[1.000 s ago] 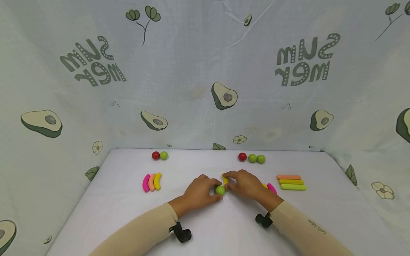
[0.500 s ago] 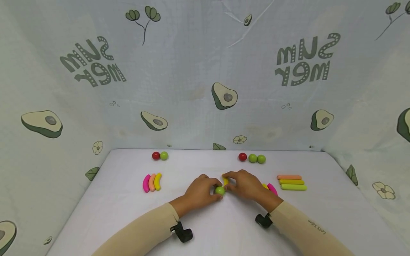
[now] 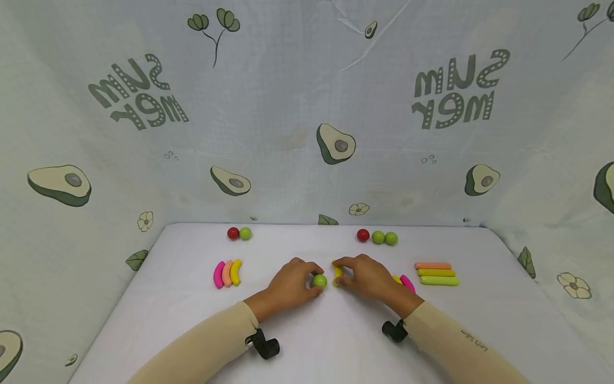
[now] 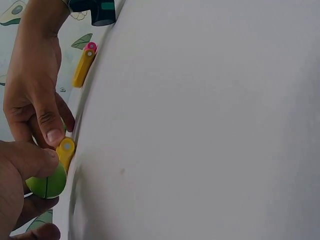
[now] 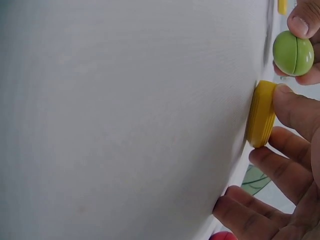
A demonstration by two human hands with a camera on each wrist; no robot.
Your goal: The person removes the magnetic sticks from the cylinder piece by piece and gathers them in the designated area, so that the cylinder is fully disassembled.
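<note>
Near the middle of the white table my left hand (image 3: 290, 285) pinches a glossy green ball (image 3: 319, 281) between thumb and fingers. A thin seam runs round the ball (image 5: 294, 53) in the right wrist view. Just to its right, my right hand (image 3: 366, 277) holds a short yellow curved stick (image 3: 337, 273) by its ends, thumb at the near end. The stick (image 5: 261, 115) looks ridged along its side and rests close against the cloth. A narrow gap separates ball and stick. Partly behind the right wrist lie another yellow stick (image 3: 396, 279) and a pink one (image 3: 408, 283).
Pink, orange and yellow curved sticks (image 3: 227, 273) lie side by side at the left. Straight orange, yellow and green sticks (image 3: 437, 273) are stacked in rows at the right. Along the back sit a red and a green ball (image 3: 245, 233), and a red ball (image 3: 363, 235) beside two green ones.
My left hand has shifted left and slightly back with the green ball, parting it from the yellow curved stick. The right hand stays in place on the stick.
</note>
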